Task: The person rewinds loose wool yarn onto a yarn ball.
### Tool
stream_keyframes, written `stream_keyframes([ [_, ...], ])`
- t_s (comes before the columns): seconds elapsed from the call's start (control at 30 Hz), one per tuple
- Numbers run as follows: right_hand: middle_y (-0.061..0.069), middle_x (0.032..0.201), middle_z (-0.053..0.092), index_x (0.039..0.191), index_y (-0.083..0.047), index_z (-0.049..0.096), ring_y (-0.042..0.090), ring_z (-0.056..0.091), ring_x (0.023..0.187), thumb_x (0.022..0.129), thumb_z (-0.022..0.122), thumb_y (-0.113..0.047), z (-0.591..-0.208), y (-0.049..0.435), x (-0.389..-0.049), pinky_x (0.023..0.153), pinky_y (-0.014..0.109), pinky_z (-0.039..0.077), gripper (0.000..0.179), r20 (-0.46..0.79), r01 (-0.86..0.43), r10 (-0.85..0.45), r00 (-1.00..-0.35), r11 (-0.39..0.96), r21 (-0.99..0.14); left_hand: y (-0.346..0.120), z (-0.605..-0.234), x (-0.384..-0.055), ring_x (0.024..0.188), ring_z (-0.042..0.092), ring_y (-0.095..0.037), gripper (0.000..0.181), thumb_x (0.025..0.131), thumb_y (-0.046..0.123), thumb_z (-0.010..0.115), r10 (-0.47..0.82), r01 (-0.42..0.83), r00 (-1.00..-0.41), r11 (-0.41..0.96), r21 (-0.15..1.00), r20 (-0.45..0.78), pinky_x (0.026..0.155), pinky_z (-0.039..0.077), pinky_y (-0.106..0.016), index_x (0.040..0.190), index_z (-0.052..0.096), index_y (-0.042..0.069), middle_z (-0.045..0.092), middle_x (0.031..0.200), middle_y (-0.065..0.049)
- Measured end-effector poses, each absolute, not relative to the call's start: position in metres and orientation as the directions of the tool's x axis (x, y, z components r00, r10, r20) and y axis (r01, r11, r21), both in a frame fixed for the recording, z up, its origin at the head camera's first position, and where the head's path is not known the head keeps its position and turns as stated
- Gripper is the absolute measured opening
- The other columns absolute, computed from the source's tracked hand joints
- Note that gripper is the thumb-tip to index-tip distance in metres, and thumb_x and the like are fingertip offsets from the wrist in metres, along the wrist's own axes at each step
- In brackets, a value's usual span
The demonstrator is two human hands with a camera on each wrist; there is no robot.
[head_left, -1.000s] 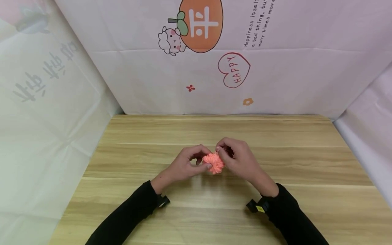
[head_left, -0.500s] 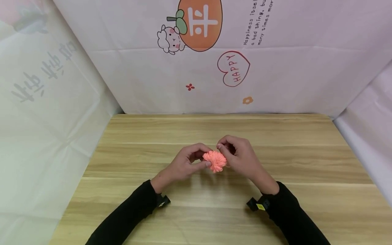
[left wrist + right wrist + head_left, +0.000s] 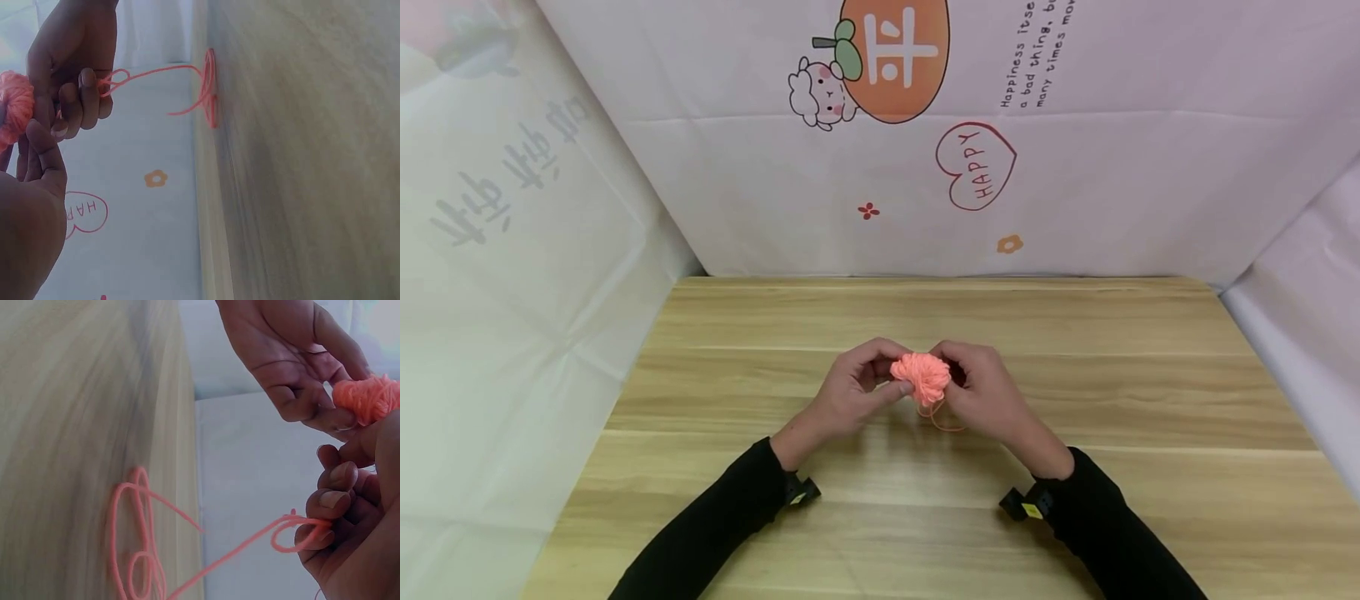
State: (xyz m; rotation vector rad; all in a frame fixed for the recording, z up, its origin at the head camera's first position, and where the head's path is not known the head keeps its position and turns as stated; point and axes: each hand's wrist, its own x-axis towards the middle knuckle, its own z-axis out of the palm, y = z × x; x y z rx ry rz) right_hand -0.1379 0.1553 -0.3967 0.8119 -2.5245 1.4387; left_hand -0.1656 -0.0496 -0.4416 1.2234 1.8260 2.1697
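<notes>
A small bundle of coral-pink yarn (image 3: 922, 377) is held up over the table, wound tight about its waist with loops bulging at both ends. My left hand (image 3: 853, 385) pinches its left side between thumb and fingers. On the right side my right hand (image 3: 987, 390) grips the bundle, its thumb partly hidden behind the loops. In the right wrist view, the curled lower fingers of that hand also hold a loose strand of yarn (image 3: 237, 547). This strand runs down to a slack coil (image 3: 142, 531) lying on the wood.
The wooden table (image 3: 737, 517) reaches back to a white printed cloth (image 3: 760, 208). Another white cloth (image 3: 550, 333) hangs along the left side. Small black cameras sit at both wrists, the left camera (image 3: 803, 493) and the right camera (image 3: 1018, 504).
The yarn bundle has risen slightly away from me. My right hand's fingertips have moved from a strand at its upper edge to behind its right side, and a loose strand now hangs below.
</notes>
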Motion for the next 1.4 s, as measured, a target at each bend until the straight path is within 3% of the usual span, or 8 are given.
stream_keyframes([
  [0.3,-0.002,0.062,0.047,0.089,-0.016,0.065,0.014,0.039,0.050,0.090,0.058,0.001,-0.435,0.159,-0.153,0.044,0.023,0.031,0.018,0.384,-0.533,-0.388,-0.837,0.422,-0.734,-0.050,-0.438,-0.166,0.087,0.061,-0.026,0.030,0.088,-0.012,0.062,0.430,0.474,-0.706,-0.305,0.826,0.564,0.070,0.054,-0.032,0.116,0.056,-0.006,0.059,0.108,-0.017],
  [0.53,-0.005,0.059,0.045,0.089,-0.018,0.065,0.008,0.037,0.047,0.091,0.054,-0.003,-0.437,0.157,-0.152,0.043,0.023,0.031,0.019,0.376,-0.542,-0.410,-0.831,0.443,-0.714,-0.051,-0.434,-0.166,0.088,0.062,-0.025,0.027,0.087,-0.012,0.063,0.360,0.506,-0.731,-0.285,0.814,0.580,0.074,0.054,-0.031,0.113,0.056,-0.009,0.059,0.110,-0.019],
  [0.77,-0.007,0.059,0.048,0.081,-0.022,0.062,0.005,0.040,0.047,0.094,0.053,-0.007,-0.436,0.154,-0.151,0.041,0.021,0.033,0.022,0.372,-0.535,-0.402,-0.837,0.454,-0.712,-0.052,-0.428,-0.166,0.083,0.061,-0.021,0.025,0.086,-0.013,0.063,0.284,0.524,-0.784,-0.172,0.834,0.552,0.066,0.051,-0.027,0.109,0.058,-0.007,0.064,0.102,-0.015],
  [0.97,-0.007,0.060,0.048,0.078,-0.021,0.061,0.006,0.041,0.049,0.094,0.055,-0.007,-0.435,0.153,-0.151,0.044,0.021,0.034,0.022,0.391,-0.557,-0.411,-0.823,0.457,-0.693,-0.054,-0.428,-0.167,0.075,0.054,-0.019,0.022,0.088,-0.009,0.064,0.278,0.543,-0.790,-0.098,0.834,0.547,0.059,0.044,-0.033,0.109,0.059,-0.003,0.064,0.095,-0.009],
  [1.1,-0.008,0.065,0.054,0.084,-0.022,0.063,0.008,0.047,0.053,0.096,0.056,-0.011,-0.434,0.152,-0.151,0.045,0.024,0.040,0.017,0.377,-0.565,-0.442,-0.814,0.454,-0.689,-0.054,-0.428,-0.167,0.081,0.058,-0.019,0.021,0.089,-0.007,0.063,0.295,0.547,-0.785,-0.082,0.833,0.545,0.065,0.050,-0.038,0.109,0.058,-0.003,0.064,0.097,-0.009],
  [1.2,-0.009,0.075,0.061,0.089,-0.021,0.063,0.008,0.057,0.066,0.097,0.057,-0.017,-0.433,0.153,-0.152,0.055,0.028,0.050,0.011,0.348,-0.555,-0.463,-0.815,0.452,-0.698,-0.054,-0.428,-0.167,0.088,0.062,-0.022,0.021,0.090,-0.006,0.062,0.305,0.541,-0.785,-0.089,0.836,0.540,0.073,0.054,-0.044,0.110,0.057,-0.004,0.064,0.100,-0.010],
  [1.3,-0.009,0.089,0.064,0.098,-0.020,0.063,0.008,0.060,0.083,0.094,0.061,-0.022,-0.431,0.157,-0.153,0.072,0.033,0.053,0.005,0.343,-0.545,-0.448,-0.826,0.477,-0.689,-0.055,-0.428,-0.167,0.091,0.063,-0.023,0.021,0.090,-0.006,0.063,0.311,0.534,-0.787,-0.090,0.841,0.533,0.076,0.054,-0.048,0.110,0.057,-0.005,0.063,0.102,-0.011],
  [1.4,-0.009,0.103,0.062,0.114,-0.015,0.061,0.010,0.058,0.095,0.091,0.064,-0.022,-0.427,0.161,-0.153,0.081,0.036,0.050,0.024,0.370,-0.541,-0.405,-0.836,0.493,-0.682,-0.055,-0.428,-0.168,0.091,0.064,-0.023,0.022,0.090,-0.005,0.063,0.320,0.526,-0.791,-0.083,0.847,0.522,0.075,0.054,-0.049,0.111,0.058,-0.004,0.064,0.102,-0.011],
])
